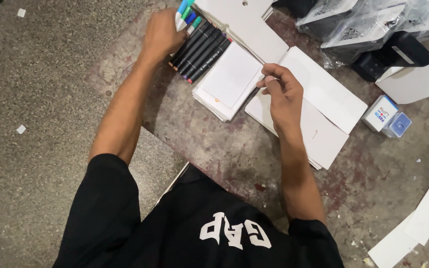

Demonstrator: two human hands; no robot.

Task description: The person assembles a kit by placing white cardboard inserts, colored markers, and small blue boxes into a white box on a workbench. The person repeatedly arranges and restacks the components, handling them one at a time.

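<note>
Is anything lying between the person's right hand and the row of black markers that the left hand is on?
Yes. A stack of white rectangular cards lies between the right hand and the row of black markers with coloured caps. The left hand already rests on the markers' far end, nothing in between.

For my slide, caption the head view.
Left hand grips markers; right hand pinches the edge of white cards.

— What carries everything?
— A worn, reddish-stained tabletop (214, 144) set over a speckled floor (35, 124).
— And on it?
— Black markers (200, 49) by the far edge, white card stacks (229, 82) mid-surface, small stamp boxes (387, 116) toward the right edge.
</note>
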